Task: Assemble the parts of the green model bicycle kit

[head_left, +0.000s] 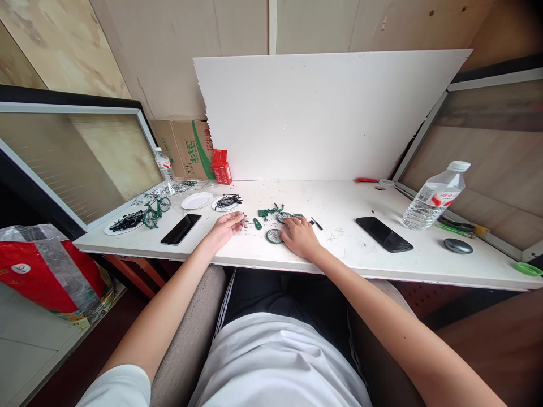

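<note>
The left hand pinches a small piece too tiny to make out; the right hand lies palm down over the white table, its fingers at a spoked wheel, though I cannot tell whether they grip anything; a green part lies between the hands; farther left, past a black phone, a green model bicycle stands beside black pieces; a water bottle stands well to the right.

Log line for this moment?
left hand: beside green oblong plastic piece, grip unclear | right hand: at green-rimmed spoked wheel, grip unclear | assembled green plastic bicycle: farther left
</note>
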Demonstrator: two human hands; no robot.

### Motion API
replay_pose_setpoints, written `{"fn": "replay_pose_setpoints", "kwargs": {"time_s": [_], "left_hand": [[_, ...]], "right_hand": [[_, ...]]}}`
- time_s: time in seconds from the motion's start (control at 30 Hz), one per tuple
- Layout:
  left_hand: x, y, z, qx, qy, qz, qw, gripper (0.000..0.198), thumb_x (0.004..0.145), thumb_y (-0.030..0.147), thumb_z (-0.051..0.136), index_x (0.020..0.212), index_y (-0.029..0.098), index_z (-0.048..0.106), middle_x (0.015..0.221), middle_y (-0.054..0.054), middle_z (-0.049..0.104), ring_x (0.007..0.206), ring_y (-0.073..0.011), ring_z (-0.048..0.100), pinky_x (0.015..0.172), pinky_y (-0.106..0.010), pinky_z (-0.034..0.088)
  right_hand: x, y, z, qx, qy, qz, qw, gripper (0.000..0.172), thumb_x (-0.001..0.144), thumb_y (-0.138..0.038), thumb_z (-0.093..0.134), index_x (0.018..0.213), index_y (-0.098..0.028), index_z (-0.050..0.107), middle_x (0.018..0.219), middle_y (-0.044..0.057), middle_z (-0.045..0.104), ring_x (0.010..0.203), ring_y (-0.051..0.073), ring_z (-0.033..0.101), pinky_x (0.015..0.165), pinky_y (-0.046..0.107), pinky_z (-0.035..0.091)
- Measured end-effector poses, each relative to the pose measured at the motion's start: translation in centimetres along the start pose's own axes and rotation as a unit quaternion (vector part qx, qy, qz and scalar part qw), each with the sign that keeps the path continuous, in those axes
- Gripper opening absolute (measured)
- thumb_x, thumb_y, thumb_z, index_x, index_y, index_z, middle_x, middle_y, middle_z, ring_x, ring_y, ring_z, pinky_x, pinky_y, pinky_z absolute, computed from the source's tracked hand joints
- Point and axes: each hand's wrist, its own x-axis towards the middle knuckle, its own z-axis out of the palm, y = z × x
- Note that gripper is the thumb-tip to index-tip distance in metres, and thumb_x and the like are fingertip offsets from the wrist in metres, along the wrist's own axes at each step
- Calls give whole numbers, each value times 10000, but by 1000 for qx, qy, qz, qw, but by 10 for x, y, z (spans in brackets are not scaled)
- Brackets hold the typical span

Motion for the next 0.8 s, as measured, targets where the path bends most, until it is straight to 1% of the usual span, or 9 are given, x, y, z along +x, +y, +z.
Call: {"fn": "replay_pose_setpoints", "kwargs": {"time_s": [0.2, 0.33, 0.43, 0.47, 0.5, 0.53, 0.6, 0.7, 0.8], "left_hand": [[1, -1, -1, -2, 10, -2, 1000, 343, 736, 218, 957, 997, 132, 751, 987, -81, 763, 840, -127, 694, 765, -236, 515], [2, -1, -1, -3, 15, -5, 1000, 366, 732, 227, 961, 1012, 125, 750, 992, -90, 769, 839, -137, 702, 779, -247, 521], [3, -2, 0, -4, 15, -4, 1000, 380, 733, 245, 962, 1016, 127, 738, 986, -83, 769, 843, -138, 705, 787, -247, 516], [3, -2, 0, -4, 15, -3, 1000, 380, 735, 248, 961, 1015, 128, 735, 983, -80, 768, 844, -136, 704, 790, -247, 513], [3, -2, 0, -5, 14, -3, 1000, 376, 737, 249, 960, 1012, 128, 732, 979, -76, 766, 845, -134, 702, 792, -247, 510], [3, -2, 0, -6, 12, -2, 1000, 371, 739, 248, 959, 1006, 129, 731, 974, -72, 763, 843, -131, 699, 794, -247, 508], [3, -2, 0, -8, 10, -2, 1000, 360, 739, 242, 956, 999, 131, 732, 964, -66, 759, 834, -126, 693, 797, -252, 503], [3, -2, 2, -12, 10, 0, 1000, 357, 732, 221, 955, 999, 130, 735, 949, -63, 757, 822, -129, 691, 799, -266, 495], [3, -1, 2, -17, 8, 2, 1000, 356, 726, 208, 956, 995, 122, 741, 945, -70, 758, 828, -139, 698, 810, -279, 490]], "right_hand": [[0, -1, 0, -3, 12, -3, 1000, 496, 1042, -457, 496, 1390, -139, 650, 1417, 189, 669, 1392, 435, 474, 1104, 574, 446], [9, -6, -1, -4, 31, -17, 999, 503, 1071, -425, 428, 1409, -117, 638, 1455, 200, 642, 1442, 437, 430, 1124, 588, 428], [25, -15, 1, 3, 11, -68, 998, 515, 1063, -457, 472, 1440, -147, 634, 1526, 145, 619, 1540, 404, 350, 1198, 557, 380], [32, -19, 3, 7, -4, -97, 995, 512, 1053, -473, 502, 1437, -166, 644, 1548, 119, 610, 1574, 382, 315, 1229, 536, 350], [39, -23, 5, 13, -24, -133, 991, 505, 1050, -477, 514, 1423, -168, 656, 1554, 116, 608, 1593, 372, 292, 1244, 527, 329], [45, -27, 8, 20, -41, -155, 987, 482, 1049, -481, 524, 1393, -182, 679, 1532, 109, 630, 1595, 361, 299, 1243, 517, 327], [57, -34, 14, 26, -50, -161, 985, 438, 1040, -490, 546, 1329, -207, 715, 1419, 105, 710, 1558, 349, 368, 1217, 506, 346], [66, -38, 22, 25, -26, -120, 992, 438, 1046, -459, 530, 1351, -190, 692, 1229, 127, 783, 1441, 366, 482, 1187, 550, 336], [66, -33, 26, 20, -2, -86, 996, 422, 1050, -411, 512, 1362, -179, 676, 1180, 134, 790, 1389, 364, 504, 1166, 549, 332]]}}
